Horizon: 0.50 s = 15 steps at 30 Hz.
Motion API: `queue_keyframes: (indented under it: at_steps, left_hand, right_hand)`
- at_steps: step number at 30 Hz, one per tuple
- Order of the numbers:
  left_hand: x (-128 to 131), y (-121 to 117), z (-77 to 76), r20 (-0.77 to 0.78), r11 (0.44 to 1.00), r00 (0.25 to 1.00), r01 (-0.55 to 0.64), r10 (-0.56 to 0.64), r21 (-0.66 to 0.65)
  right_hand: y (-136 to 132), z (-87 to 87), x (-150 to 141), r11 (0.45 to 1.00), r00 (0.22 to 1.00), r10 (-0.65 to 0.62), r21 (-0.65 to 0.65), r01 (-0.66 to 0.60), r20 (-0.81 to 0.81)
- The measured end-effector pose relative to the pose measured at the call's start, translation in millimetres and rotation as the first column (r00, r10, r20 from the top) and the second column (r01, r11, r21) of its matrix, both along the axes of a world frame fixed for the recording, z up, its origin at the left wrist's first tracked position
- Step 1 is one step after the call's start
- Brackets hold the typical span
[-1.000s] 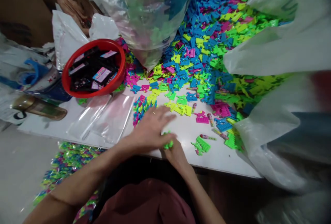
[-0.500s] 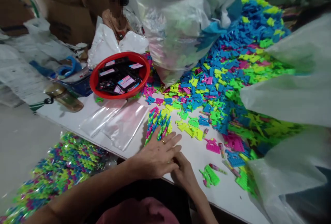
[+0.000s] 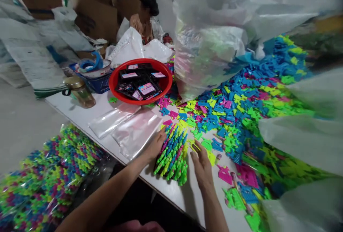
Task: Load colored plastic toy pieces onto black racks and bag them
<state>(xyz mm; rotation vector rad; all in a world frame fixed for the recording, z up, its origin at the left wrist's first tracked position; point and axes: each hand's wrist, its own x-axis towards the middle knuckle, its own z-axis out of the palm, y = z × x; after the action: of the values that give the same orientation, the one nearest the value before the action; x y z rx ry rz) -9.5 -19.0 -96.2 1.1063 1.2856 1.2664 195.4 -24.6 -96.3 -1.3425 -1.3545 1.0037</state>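
A neat stack of small bright plastic pieces (image 3: pixel 173 155), green, blue, pink and yellow, stands on edge in rows near the front of the white table. My left hand (image 3: pixel 157 145) rests along the stack's left side, its fingers stretched out and partly hidden by the pieces. To the right of the stack, my right hand (image 3: pixel 200 160) is held with fingers apart and nothing in them. Loose flat pieces with ridged, comb-like parts, such as a pink one (image 3: pixel 224 174) and a green one (image 3: pixel 235 199), lie beyond and beside it.
Clear plastic bags (image 3: pixel 136 132) lie left of the stack. Behind them are a red basin (image 3: pixel 114 82) of black labelled packs and a jar (image 3: pixel 80 92). A large filled bag (image 3: pixel 206 57) stands before a heap of pieces (image 3: pixel 257 85). Packed bags (image 3: pixel 50 178) sit low left; a person is at the back.
My hands, earlier close together and overlapping in front of the stack, have moved apart to its two sides. More of the stack shows now. The camera view has shifted.
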Motion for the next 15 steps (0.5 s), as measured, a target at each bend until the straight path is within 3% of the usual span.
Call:
queue_keyframes:
  at_steps: [4,10,13,15]
  left_hand:
    - [15.5,-16.6,-9.8,-0.025,1.000,1.000,0.015,-0.015,0.012]
    - [19.4,-15.8,-7.4,-0.309,0.989,0.941,0.150,-0.136,0.021]
    - [-11.9,-1.2,0.1,-0.603,0.993,0.797,0.099,-0.040,0.065]
    - [-42.7,6.4,-1.9,-0.794,0.997,0.605,-0.012,0.067,0.075]
  right_hand:
    - [-22.6,-6.6,-42.5,0.999,0.997,-0.006,-0.051,0.010,0.072]
    - [-43.9,-34.5,-10.1,0.990,0.978,-0.067,-0.112,0.090,0.199]
    - [-44.6,-39.2,9.5,0.990,0.978,-0.103,-0.075,0.119,0.181]
    - [-49.5,-35.2,18.8,0.992,0.981,-0.091,-0.075,0.105,0.173]
